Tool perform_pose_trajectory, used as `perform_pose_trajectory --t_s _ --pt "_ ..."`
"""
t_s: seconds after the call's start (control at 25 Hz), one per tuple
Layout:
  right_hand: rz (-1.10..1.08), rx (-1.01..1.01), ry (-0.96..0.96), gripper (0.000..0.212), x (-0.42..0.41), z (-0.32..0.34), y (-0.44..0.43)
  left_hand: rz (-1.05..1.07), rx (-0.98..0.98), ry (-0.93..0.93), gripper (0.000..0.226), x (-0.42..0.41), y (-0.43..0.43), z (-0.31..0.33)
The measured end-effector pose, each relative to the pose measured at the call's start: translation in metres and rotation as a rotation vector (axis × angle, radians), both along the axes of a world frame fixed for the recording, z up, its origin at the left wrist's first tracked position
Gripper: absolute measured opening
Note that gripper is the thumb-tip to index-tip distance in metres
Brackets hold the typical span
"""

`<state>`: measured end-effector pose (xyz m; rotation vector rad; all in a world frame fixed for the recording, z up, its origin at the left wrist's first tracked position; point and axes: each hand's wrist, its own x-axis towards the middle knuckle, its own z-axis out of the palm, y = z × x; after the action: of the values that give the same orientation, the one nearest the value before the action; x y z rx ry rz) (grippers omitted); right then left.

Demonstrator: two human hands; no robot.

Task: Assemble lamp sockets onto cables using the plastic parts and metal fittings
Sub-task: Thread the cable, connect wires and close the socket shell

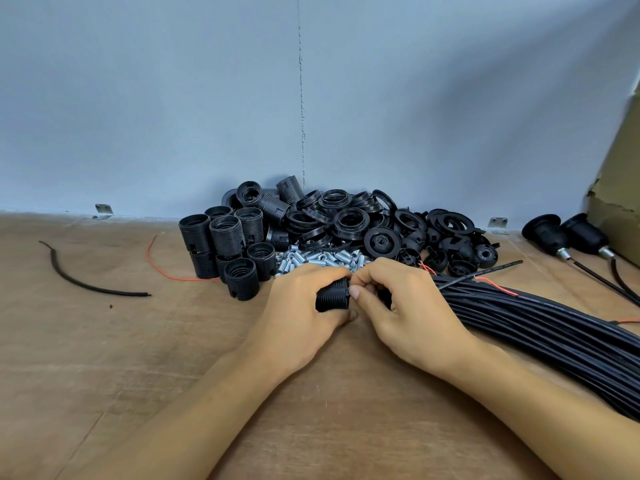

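My left hand grips a black threaded lamp socket just above the table. My right hand meets it from the right, its thumb and fingers pinched at the socket's end and curled round a dark part that is mostly hidden. A bundle of black cables runs from under my right hand to the lower right, with thin red wires at its tips. Behind my hands lie small metal fittings in a heap.
Black threaded sockets stand in a cluster at the left, black rings and caps pile up against the wall. Two finished sockets on cables lie far right beside a cardboard box. A cable scrap lies left.
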<state>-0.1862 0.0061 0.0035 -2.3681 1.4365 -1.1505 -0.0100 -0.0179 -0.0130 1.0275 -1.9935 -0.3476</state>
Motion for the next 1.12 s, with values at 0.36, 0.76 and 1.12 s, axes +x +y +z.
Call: perform_pose_trajectory --t_s 0.36,0.76,1.12 --pt "-0.040 -0.016 -0.080 0.012 0.0037 -0.0006 0.0009 0.016 0.007 0.039 0.018 -0.0012 0.0008 0.0022" --pt "-0.059 -0.078 0.013 0.007 -0.0004 0.0000 -0.0008 0.057 0.061 0.072 0.027 -0.0004 -0.0005 0.0012" --pt "-0.050 -0.055 0.000 0.012 -0.0007 -0.0003 0.0004 0.013 0.020 0.031 0.019 -0.0012 0.0008 0.0026"
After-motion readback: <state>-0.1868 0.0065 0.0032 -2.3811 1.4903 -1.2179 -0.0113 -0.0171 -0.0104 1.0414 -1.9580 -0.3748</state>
